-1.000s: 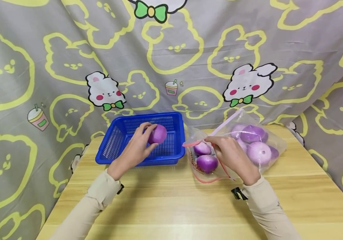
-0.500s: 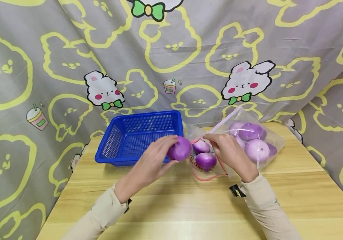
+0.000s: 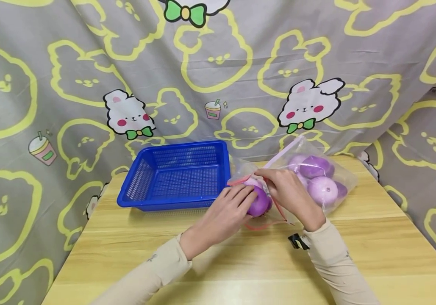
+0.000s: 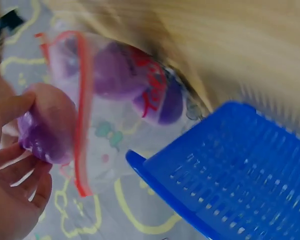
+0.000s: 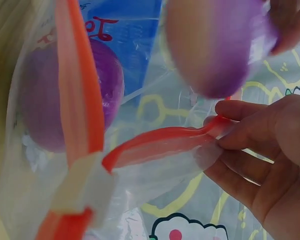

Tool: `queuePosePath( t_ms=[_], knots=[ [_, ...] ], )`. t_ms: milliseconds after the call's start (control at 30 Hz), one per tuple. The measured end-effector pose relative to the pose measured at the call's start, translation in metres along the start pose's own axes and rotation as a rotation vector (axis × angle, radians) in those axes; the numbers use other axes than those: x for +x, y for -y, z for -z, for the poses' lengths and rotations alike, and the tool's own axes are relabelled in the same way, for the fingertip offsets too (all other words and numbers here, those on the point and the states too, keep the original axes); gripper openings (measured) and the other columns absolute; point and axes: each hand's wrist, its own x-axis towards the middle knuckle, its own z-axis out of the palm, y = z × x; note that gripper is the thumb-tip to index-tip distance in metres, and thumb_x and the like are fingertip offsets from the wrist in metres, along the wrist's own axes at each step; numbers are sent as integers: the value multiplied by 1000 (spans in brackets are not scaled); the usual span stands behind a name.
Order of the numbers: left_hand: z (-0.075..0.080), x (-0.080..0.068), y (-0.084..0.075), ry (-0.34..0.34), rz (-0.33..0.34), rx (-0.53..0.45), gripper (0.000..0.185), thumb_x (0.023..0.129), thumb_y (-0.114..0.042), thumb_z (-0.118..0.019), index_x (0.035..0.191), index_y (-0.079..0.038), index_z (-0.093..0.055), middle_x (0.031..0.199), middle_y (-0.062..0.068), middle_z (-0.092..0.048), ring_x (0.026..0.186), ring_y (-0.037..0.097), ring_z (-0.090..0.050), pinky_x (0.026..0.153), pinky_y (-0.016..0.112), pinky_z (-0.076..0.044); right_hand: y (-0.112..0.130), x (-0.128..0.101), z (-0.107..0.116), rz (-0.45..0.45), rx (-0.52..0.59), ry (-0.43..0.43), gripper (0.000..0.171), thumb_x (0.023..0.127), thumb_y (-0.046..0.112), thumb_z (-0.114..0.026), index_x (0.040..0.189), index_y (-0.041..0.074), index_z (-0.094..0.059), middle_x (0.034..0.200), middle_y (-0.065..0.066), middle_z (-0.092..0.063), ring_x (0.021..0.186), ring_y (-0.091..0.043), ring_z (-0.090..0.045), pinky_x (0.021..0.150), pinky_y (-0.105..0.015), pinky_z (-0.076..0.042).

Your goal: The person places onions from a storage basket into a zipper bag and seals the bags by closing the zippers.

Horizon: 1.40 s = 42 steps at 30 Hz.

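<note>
At centre frame the left hand [image 3: 227,212] curls its fingers round a purple onion [image 3: 259,206] at the mouth of the clear zip bag [image 3: 340,178]; the right hand [image 3: 286,190] pinches the bag's red zip edge [image 5: 160,142], holding it apart. More onions [image 3: 321,189] lie inside, right of centre; the blue basket [image 3: 141,186] stands just left of the bag on the wooden table [image 3: 355,254].

Bright, even and soft throughout the head view, with only faint shadows on the table [image 3: 240,271] under the sleeves and beneath the basket [image 3: 176,176]. Sharp at centre, bowed at the edges by wide-angle distortion. Mild sheen on the bag [image 3: 317,169]. Smeared by motion in the left wrist view, especially across the wood and basket mesh. Out of focus up close in the right wrist view: onion [image 5: 215,45] and red bag seal blurred.
</note>
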Motion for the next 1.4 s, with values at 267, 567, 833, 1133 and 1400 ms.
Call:
queuePosePath(
  t_ms=[267,567,833,1133,1400],
  knots=[
    [-25,12,0,1,-5,297,43,103,-4,-29,134,0,-57,123,10,-61,111,24,-57,90,34,-48,5,1,2,18,-1,-13,28,90,-5,-62,110,10,-76,102,-10,-75,87,-28,-72,72,-44,-57],
    [-28,25,-1,-67,8,337,28,98,-9,-45,120,-11,-62,113,9,-61,91,22,-54,69,31,-41,3,-3,8,13,8,-18,31,88,-6,-65,113,9,-75,105,-12,-74,88,-32,-72,73,-46,-57],
    [-24,29,20,7,210,207,48,83,1,-61,128,-12,-57,103,10,-60,87,26,-56,66,32,-44,-1,-3,15,22,34,12,26,87,-8,-60,101,5,-77,115,-11,-72,104,-34,-69,83,-47,-56],
    [-19,29,39,-139,369,-147,5,94,-8,-56,96,-7,-60,75,3,-58,60,20,-57,46,34,-49,7,-12,21,29,1,119,22,88,-1,-61,101,6,-77,138,-19,-58,121,-40,-58,89,-48,-53],
    [-13,36,48,-143,416,-223,8,94,-10,-57,88,-10,-62,68,-1,-55,52,15,-53,43,32,-44,11,-57,21,230,-302,230,33,91,38,-71,114,15,-74,144,-28,-47,128,-52,-44,105,-62,-38]
  ],
)
